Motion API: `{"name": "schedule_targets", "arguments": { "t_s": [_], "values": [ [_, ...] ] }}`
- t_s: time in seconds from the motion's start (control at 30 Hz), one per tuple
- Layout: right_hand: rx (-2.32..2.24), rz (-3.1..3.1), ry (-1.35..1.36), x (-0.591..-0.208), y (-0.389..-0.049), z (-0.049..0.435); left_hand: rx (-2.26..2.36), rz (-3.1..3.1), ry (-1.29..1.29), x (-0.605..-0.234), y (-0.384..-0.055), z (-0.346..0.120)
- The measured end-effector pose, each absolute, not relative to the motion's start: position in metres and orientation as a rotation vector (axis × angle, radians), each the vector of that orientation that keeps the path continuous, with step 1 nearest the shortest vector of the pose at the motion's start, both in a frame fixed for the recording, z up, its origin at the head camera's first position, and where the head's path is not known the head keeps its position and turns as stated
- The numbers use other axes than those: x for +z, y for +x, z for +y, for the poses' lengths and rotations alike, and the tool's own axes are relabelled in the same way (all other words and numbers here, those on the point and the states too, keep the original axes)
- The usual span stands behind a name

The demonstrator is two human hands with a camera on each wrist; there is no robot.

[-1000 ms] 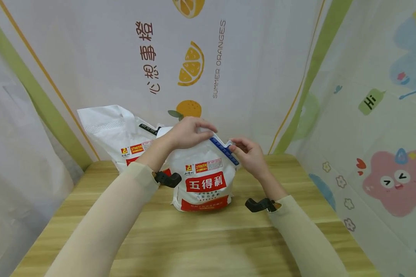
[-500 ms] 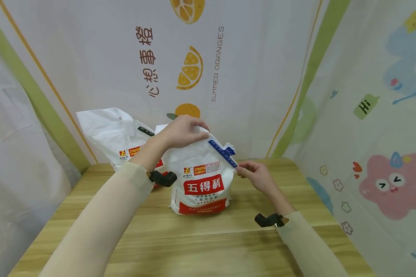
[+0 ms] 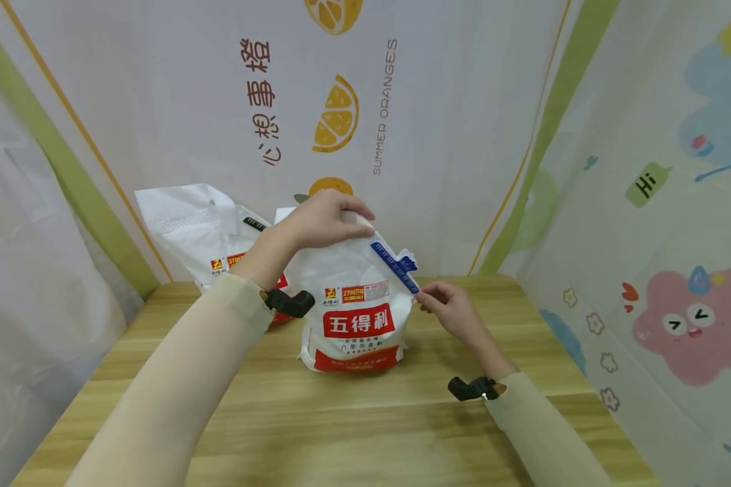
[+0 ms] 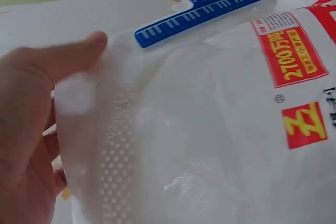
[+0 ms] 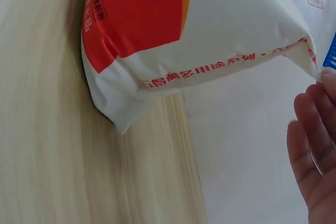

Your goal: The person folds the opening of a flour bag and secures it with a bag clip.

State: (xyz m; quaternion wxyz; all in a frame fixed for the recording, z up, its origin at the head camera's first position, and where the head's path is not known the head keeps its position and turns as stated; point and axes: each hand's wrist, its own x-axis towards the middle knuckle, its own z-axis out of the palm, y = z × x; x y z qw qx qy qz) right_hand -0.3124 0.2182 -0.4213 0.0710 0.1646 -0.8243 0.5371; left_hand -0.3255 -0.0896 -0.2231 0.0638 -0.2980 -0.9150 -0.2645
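A white flour bag (image 3: 356,277) with red labels stands on the table, its top edge sloping down to the right. A blue sealing clip (image 3: 394,267) sits along that slope, its tab sticking up. My left hand (image 3: 329,220) grips the upper end of the bag's top, thumb in front and fingers behind, as the left wrist view also shows. At the clip's lower end, my right hand (image 3: 453,312) pinches the bag's corner between thumb and fingers. In the right wrist view the other fingers of this hand (image 5: 315,156) are loosely bent, and the bag's bottom rests on the wood.
Behind and left of it stands a second white flour bag (image 3: 185,226), bearing a black clip (image 3: 254,223) and partly hidden by my left arm. The wooden table (image 3: 353,433) ends at a printed curtain (image 3: 445,135) behind; another curtain (image 3: 664,237) hangs at the right.
My right hand has let go of the blue clip's tab and moved down to the bag's right corner, which it now pinches. My left hand keeps its grip on the top.
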Motion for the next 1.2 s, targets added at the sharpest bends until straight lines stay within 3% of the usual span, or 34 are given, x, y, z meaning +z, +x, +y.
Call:
{"name": "schedule_targets", "arguments": {
  "t_s": [0.3,0.7,1.03,1.2],
  "values": [
    [1.589,-2.503,0.512,-0.424,-0.312,0.218,-0.807,-2.642,-0.985,-0.22,-0.323,-0.09],
    [1.607,-2.518,0.48,-0.413,-0.312,0.215,-0.877,-2.743,-0.8,-0.211,-0.328,-0.139],
    [1.582,-2.495,0.505,-0.421,-0.31,0.216,-0.822,-2.615,-0.817,-0.212,-0.33,-0.12],
    [1.61,-2.479,0.503,-0.423,-0.31,0.214,-0.898,-2.661,-0.803,-0.208,-0.325,-0.135]
  ]
}}
